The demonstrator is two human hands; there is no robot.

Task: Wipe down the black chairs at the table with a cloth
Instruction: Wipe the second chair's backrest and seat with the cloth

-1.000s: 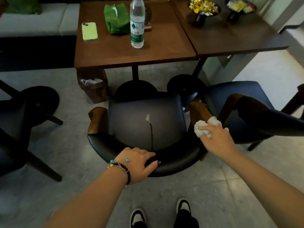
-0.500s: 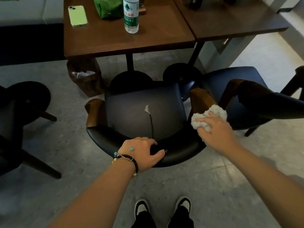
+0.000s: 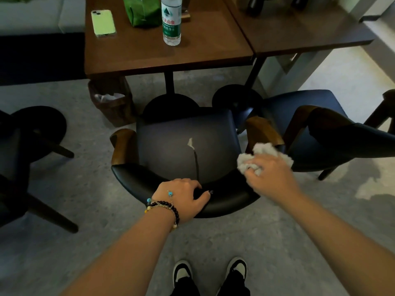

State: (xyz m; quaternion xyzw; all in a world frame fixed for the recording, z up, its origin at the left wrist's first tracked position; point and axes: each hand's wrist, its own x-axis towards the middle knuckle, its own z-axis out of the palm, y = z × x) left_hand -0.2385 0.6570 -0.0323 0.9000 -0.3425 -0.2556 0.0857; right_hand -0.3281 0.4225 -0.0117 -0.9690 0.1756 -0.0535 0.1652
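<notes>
A black padded chair point(image 3: 171, 154) with wooden armrests stands in front of me, its seat torn down the middle. My left hand point(image 3: 183, 197), with a beaded bracelet on the wrist, grips the top of the curved black backrest point(image 3: 136, 184). My right hand point(image 3: 271, 178) holds a crumpled white cloth point(image 3: 263, 154) and presses it on the right end of the backrest, just below the right wooden armrest point(image 3: 260, 129). A second black chair point(image 3: 333, 142) stands close on the right.
Two brown tables point(image 3: 149, 54) stand ahead, bearing a green phone point(image 3: 103, 22), a green pouch point(image 3: 143, 11) and a water bottle point(image 3: 171, 22). A brown waste bin point(image 3: 111, 103) sits under the left table. Another dark chair point(image 3: 25, 159) is at the left. My shoes point(image 3: 210, 272) show below.
My right hand has slid the cloth along the right end of the backrest, near the armrest. My left hand stays gripping the backrest. The view has tilted downward.
</notes>
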